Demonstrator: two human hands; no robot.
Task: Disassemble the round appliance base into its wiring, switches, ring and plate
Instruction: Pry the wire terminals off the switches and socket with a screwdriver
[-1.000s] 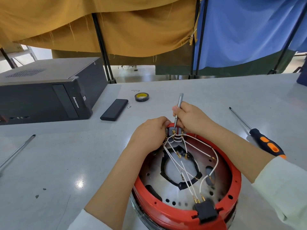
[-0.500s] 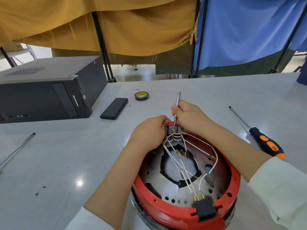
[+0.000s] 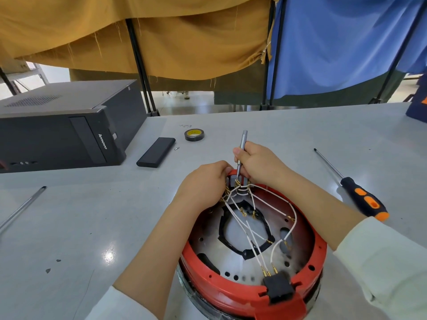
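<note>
Screwdriver (image 3: pixel 241 153) stands nearly upright at frame centre, tip down into the switch (image 3: pixel 233 180) on the far rim of the round red base (image 3: pixel 231 289) — right hand (image 3: pixel 258 163) wrapped around its shaft. Left hand (image 3: pixel 204 183) curls over the rim beside it, gripping there. White wires (image 3: pixel 242 229) fan toward the lower-right connector (image 3: pixel 278 288).
</note>
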